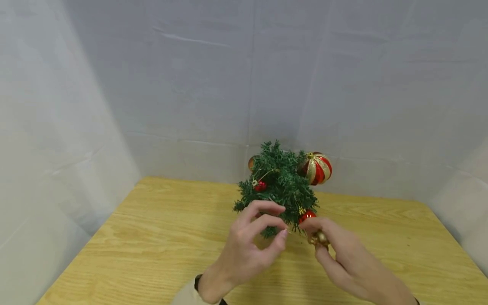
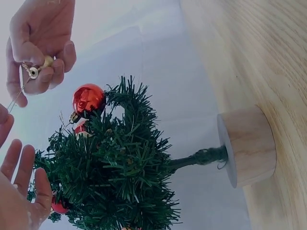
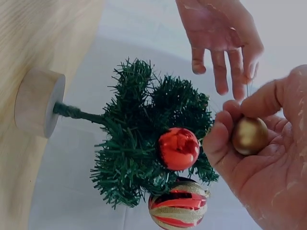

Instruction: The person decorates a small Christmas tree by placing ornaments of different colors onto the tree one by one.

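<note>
In the head view my right hand (image 1: pixel 352 256) holds a small gold bauble (image 1: pixel 323 238) just in front of the tree's right side. The right wrist view shows the smooth gold ball resting among its curled fingers, with the thumb near its top. My left hand (image 1: pixel 248 243) pinches the bauble's thin string (image 3: pixel 247 90) between thumb and index finger, other fingers spread. Between the hands the string is stretched. Behind them a small green artificial Christmas tree (image 1: pixel 282 178) stands on a round wooden base (image 2: pixel 254 143). A shiny red bauble (image 3: pixel 179 148) hangs closest to the right hand.
A big red-and-gold striped bauble (image 1: pixel 319 169) sticks out at the tree's upper right. A small red ornament (image 1: pixel 261 186) and a gold-brown bauble (image 1: pixel 251 163) are on its left. Below lies a wooden table (image 1: pixel 171 237), backed by a pale cloth (image 1: pixel 198 93).
</note>
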### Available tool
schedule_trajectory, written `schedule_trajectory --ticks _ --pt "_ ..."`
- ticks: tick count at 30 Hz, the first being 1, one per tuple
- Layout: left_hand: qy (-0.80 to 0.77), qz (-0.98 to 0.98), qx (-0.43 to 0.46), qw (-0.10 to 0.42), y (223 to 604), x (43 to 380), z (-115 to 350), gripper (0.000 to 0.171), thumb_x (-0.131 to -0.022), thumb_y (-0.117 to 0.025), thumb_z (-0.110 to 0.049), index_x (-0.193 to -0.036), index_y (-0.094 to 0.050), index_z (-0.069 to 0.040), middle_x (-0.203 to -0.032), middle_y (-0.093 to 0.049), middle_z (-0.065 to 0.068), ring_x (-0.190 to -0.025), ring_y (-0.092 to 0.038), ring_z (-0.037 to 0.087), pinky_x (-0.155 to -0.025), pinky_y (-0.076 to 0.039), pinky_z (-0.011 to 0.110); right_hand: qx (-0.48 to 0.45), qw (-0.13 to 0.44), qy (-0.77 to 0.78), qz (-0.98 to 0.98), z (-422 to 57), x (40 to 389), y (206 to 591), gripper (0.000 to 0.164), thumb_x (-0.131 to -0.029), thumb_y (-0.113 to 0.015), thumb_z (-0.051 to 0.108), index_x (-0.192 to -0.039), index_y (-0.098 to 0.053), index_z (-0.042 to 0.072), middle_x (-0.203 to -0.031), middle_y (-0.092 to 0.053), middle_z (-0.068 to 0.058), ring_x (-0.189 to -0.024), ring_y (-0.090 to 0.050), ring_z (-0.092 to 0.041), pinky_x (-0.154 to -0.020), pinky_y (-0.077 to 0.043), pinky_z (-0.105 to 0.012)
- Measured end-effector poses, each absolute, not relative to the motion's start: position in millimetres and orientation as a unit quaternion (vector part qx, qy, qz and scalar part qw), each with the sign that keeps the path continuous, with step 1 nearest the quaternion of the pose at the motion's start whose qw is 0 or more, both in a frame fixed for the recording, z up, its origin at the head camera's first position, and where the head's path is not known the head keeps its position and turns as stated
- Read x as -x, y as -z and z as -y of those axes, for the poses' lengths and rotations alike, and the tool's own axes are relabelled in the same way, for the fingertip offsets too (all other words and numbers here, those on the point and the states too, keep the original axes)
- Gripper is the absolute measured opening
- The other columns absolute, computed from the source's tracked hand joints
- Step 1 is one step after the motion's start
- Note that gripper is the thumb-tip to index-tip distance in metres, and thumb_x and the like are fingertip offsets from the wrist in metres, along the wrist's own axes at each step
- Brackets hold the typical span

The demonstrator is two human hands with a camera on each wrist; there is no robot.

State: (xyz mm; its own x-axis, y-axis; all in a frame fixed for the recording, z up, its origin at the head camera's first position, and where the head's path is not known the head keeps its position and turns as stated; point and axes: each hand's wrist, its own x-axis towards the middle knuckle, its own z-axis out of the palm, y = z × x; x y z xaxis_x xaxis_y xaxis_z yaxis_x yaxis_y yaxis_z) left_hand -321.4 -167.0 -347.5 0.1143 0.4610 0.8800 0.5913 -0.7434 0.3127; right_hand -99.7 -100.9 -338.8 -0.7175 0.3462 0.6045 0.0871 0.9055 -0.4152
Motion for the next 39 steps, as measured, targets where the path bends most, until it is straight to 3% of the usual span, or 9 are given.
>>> schedule_trajectory --ticks 3,7,12,16,20,26,31,39 --pt "0.565 0.351 0.744 0.060 347.4 320.3 167.1 0.006 -0.090 -0.070 -0.006 -0.094 -0.070 -0.011 -0.117 -0.066 0.011 -0.107 -0.066 0.021 -0.092 -0.056 0.032 0.143 0.339 -0.199 0.908 103.2 100.7 337.0 0.053 -0.091 -0.054 -0.016 -0.128 -0.054 0.023 -0.106 -0.058 0.014 -0.087 -0.053 0.002 -0.068 -0.048 -0.017" --pt "0.566 0.354 0.742 0.059 347.4 320.6 167.9 0.005 -0.090 -0.070 -0.007 -0.094 -0.070 -0.011 -0.117 -0.066 0.010 -0.108 -0.065 0.021 -0.091 -0.056 0.032 0.161 0.345 -0.197 0.904 104.2 104.0 337.3 0.040 -0.097 -0.058 -0.004 -0.124 -0.056 0.026 -0.107 -0.060 0.016 -0.084 -0.053 0.004 -0.065 -0.047 -0.018" --pt "0.564 0.356 0.743 0.060 347.6 321.0 168.6 0.005 -0.091 -0.070 -0.008 -0.094 -0.071 -0.011 -0.117 -0.066 0.010 -0.108 -0.065 0.021 -0.091 -0.056 0.032 0.126 0.398 -0.152 0.896 101.0 112.3 341.1 0.026 -0.096 -0.067 0.002 -0.112 -0.062 0.021 -0.094 -0.060 0.013 -0.072 -0.049 0.005 -0.061 -0.042 -0.011" --pt "0.562 0.360 0.743 0.060 348.0 321.4 169.2 0.005 -0.092 -0.069 -0.009 -0.095 -0.071 -0.012 -0.117 -0.066 0.009 -0.108 -0.065 0.020 -0.092 -0.056 0.032 0.108 0.412 -0.138 0.894 99.0 113.8 343.3 0.008 -0.104 -0.059 0.013 -0.110 -0.062 0.017 -0.089 -0.059 0.013 -0.068 -0.044 0.008 -0.061 -0.039 -0.005" --pt "0.556 0.374 0.741 0.052 346.8 322.5 170.1 0.006 -0.090 -0.070 -0.008 -0.094 -0.071 -0.012 -0.118 -0.066 0.009 -0.109 -0.064 0.020 -0.092 -0.056 0.031 0.099 0.429 -0.117 0.890 97.2 115.3 342.9 0.021 -0.109 -0.047 0.025 -0.110 -0.062 0.011 -0.087 -0.062 0.010 -0.067 -0.048 0.007 -0.061 -0.042 -0.006" --pt "0.538 0.405 0.737 0.056 342.3 324.5 169.9 0.009 -0.087 -0.073 -0.007 -0.091 -0.070 -0.015 -0.118 -0.067 0.005 -0.111 -0.063 0.018 -0.094 -0.054 0.035 0.108 0.447 -0.064 0.886 95.2 117.2 336.4 0.031 -0.109 -0.044 0.032 -0.105 -0.064 0.009 -0.092 -0.066 0.005 -0.072 -0.056 0.001 -0.066 -0.046 -0.009" --pt "0.522 0.419 0.736 0.105 337.3 327.4 168.8 0.005 -0.090 -0.071 -0.013 -0.089 -0.071 -0.017 -0.112 -0.070 0.001 -0.104 -0.065 0.015 -0.088 -0.050 0.034 0.089 0.481 0.004 0.872 89.9 122.9 327.7 0.032 -0.109 -0.048 0.030 -0.098 -0.067 0.007 -0.091 -0.066 0.002 -0.074 -0.057 -0.006 -0.064 -0.046 -0.013" --pt "0.501 0.430 0.709 0.249 324.8 328.3 160.2 0.012 -0.095 -0.064 -0.019 -0.087 -0.073 -0.017 -0.098 -0.073 -0.002 -0.090 -0.068 0.014 -0.075 -0.047 0.032 0.077 0.508 0.130 0.848 80.0 135.8 311.4 0.034 -0.108 -0.048 0.025 -0.089 -0.068 0.005 -0.087 -0.067 -0.004 -0.072 -0.057 -0.015 -0.059 -0.048 -0.023"
